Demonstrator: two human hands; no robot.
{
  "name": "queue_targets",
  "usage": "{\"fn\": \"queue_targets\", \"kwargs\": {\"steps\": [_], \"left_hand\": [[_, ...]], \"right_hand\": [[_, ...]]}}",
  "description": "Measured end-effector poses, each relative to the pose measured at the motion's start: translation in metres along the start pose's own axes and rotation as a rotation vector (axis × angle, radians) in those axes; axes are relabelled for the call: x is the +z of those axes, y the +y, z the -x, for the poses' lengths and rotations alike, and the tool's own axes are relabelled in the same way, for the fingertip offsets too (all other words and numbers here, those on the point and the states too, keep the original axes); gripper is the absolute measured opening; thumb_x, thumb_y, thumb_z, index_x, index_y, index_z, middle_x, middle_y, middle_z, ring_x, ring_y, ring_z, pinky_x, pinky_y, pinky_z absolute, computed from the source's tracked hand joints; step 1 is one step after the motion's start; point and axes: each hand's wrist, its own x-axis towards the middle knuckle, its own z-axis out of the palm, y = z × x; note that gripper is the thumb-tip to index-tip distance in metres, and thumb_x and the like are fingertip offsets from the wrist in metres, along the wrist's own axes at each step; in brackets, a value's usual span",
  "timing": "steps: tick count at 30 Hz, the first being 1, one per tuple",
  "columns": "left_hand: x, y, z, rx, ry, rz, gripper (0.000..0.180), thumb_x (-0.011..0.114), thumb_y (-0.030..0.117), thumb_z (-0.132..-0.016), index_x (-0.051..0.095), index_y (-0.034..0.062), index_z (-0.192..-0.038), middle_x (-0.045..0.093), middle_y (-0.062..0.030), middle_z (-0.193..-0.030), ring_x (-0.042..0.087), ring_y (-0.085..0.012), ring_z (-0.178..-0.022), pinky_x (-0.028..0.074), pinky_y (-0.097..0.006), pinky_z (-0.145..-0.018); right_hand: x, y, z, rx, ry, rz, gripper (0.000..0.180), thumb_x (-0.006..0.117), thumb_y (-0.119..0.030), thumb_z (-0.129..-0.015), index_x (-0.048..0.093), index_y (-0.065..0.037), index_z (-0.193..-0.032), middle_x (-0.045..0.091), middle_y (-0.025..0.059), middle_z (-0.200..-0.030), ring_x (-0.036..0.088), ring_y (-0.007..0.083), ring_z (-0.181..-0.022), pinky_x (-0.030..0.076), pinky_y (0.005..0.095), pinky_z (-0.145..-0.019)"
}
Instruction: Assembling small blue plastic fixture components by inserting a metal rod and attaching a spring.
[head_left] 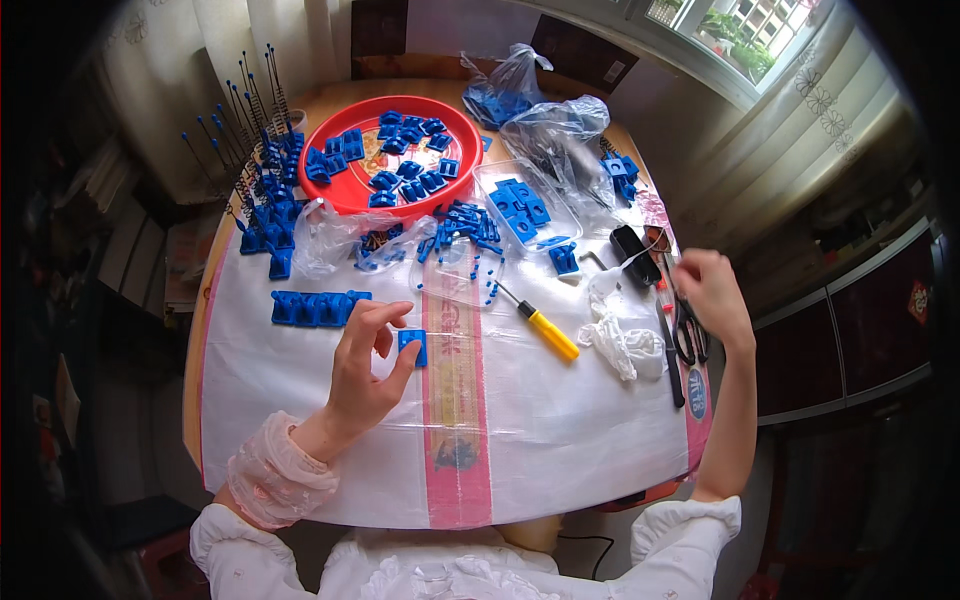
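I've got left hand (362, 368) at small blue plastic block (421, 346), over white plastic sheet (560, 430); can't tell if pinched. Right hand (712, 290) curled near black-handled scissors (692, 334); grip unclear.

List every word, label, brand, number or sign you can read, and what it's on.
I don't copy wording out, but it stands here:
White sheet, central stripe: reddish characters.
Blue oval on the sheet's right border: pale characters.
Dark panel: pale label, too small to read.
Red sign on the dark cabinet: too small to read.
Blue piece by the left hand: none discernible.
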Motion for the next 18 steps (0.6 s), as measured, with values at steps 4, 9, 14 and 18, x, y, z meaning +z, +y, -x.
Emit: {"fn": "queue_targets", "kwargs": {"steps": [4,9,14,18], "left_hand": [[0.003,0.000,-0.001,0.039,-0.016,-0.008,0.045,0.071,-0.003,-0.080,0.056,0.0070,-0.120,0.053,-0.0054,-0.096,0.044,-0.0103,-0.066,0.040,-0.023,-0.063],[0.000,0.001,0.001,0.022,-0.022,-0.025,0.043,0.071,-0.003,-0.080,0.056,0.0068,-0.119,0.054,-0.0059,-0.097,0.045,-0.0110,-0.066,0.041,-0.024,-0.063],[-0.001,0.000,0.000,0.022,-0.025,-0.019,0.040,0.070,-0.003,-0.081,0.058,0.0069,-0.117,0.056,-0.0060,-0.096,0.046,-0.0111,-0.066,0.041,-0.024,-0.060],[-0.001,-0.001,0.001,0.026,-0.047,0.001,0.038,0.070,-0.003,-0.082,0.058,0.0070,-0.117,0.057,-0.0069,-0.097,0.046,-0.0118,-0.064,0.041,-0.024,-0.057]], "right_hand": [[0.032,0.024,-0.081,-0.127,0.056,-0.207,0.016,0.068,-0.009,-0.083,0.070,0.006,-0.088,0.069,0.0171,-0.074,0.066,0.0225,-0.064,0.051,0.0336,-0.065],[0.087,0.027,-0.159,-0.250,0.149,-0.078,0.020,0.072,-0.016,-0.082,0.074,0.002,-0.090,0.072,0.0174,-0.081,0.070,0.0273,-0.074,0.053,0.0359,-0.072],[0.112,0.034,-0.192,-0.110,0.089,-0.066,0.025,0.074,-0.021,-0.081,0.075,0.002,-0.090,0.072,0.0182,-0.082,0.071,0.0271,-0.076,0.053,0.0364,-0.074],[0.123,0.037,-0.203,-0.093,-0.009,-0.113,0.032,0.077,-0.027,-0.078,0.075,0.003,-0.089,0.072,0.0158,-0.080,0.070,0.0254,-0.075,0.053,0.0358,-0.075]]}}
